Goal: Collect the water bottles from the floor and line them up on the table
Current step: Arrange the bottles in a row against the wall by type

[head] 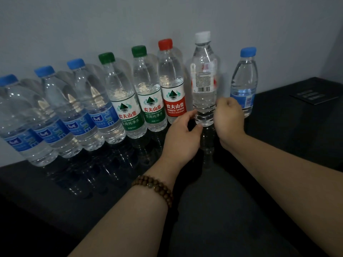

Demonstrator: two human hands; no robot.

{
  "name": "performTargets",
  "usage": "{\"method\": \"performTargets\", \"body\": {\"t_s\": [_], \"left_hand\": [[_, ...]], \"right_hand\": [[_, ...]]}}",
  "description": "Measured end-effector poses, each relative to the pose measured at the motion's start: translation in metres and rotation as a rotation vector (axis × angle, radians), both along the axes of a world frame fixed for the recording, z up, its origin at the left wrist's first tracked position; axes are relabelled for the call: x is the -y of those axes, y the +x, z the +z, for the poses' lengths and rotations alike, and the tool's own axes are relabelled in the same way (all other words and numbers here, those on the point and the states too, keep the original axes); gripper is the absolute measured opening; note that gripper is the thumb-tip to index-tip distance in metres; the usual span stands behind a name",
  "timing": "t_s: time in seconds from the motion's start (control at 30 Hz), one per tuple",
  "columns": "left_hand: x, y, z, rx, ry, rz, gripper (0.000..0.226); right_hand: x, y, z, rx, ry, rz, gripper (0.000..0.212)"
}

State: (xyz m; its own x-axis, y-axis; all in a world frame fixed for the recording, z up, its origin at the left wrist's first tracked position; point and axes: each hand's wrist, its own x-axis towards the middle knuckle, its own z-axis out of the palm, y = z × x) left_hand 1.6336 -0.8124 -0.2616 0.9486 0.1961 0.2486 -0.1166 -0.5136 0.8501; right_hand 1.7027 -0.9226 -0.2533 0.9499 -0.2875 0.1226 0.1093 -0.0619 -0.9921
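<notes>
"Bottles point(128, 101), where are they?"

"Eight stand upright in a row on the table point(278, 145), along the wall point(167, 15). Both hands are on the white-capped bottle point(204, 75), between the red-capped bottle point(171, 80) and the end bottle point(244, 80)."

"How is it held?"

"Low down. The left hand point(181, 138) curves thumb and fingers round its base, and the right hand point(230, 117) is curled tight against the other side. Its base looks to be on the table."

"So which step?"

"Setting this one into line, I'd say. Next it wants squaring with its neighbours, then a gentle release so it doesn't topple into them. The floor is out of view, so I can't tell whether more bottles wait."
</notes>
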Motion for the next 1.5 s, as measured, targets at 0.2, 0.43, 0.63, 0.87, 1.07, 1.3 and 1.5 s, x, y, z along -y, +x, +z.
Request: {"method": "performTargets", "body": {"t_s": [0.2,0.43,0.63,0.87,1.07,1.3,1.5], "left_hand": [[0.001,0.001,-0.001,0.002,-0.008,-0.01,0.057],[-0.004,0.007,-0.007,-0.032,-0.081,-0.024,0.051],[-0.005,0.008,-0.01,-0.014,-0.073,0.038,0.041],[-0.005,0.011,-0.01,-0.054,-0.097,-0.019,0.05],[-0.003,0.006,-0.004,-0.043,-0.121,-0.037,0.05],[-0.006,0.011,-0.011,-0.021,-0.146,-0.012,0.05],[-0.006,0.011,-0.009,-0.026,-0.11,-0.028,0.049]], "right_hand": [[-0.001,-0.002,0.001,-0.018,-0.081,0.038,0.023],[-0.002,-0.005,0.001,-0.021,-0.163,0.106,0.041],[-0.001,-0.003,-0.001,-0.02,-0.197,0.121,0.033],[-0.002,-0.002,-0.004,-0.012,-0.227,0.122,0.039],[-0.002,0.0,-0.007,0.0,-0.242,0.123,0.04],[-0.001,0.001,-0.009,0.021,-0.228,0.159,0.038],[0.0,-0.001,-0.004,0.015,-0.271,0.253,0.034]]}}
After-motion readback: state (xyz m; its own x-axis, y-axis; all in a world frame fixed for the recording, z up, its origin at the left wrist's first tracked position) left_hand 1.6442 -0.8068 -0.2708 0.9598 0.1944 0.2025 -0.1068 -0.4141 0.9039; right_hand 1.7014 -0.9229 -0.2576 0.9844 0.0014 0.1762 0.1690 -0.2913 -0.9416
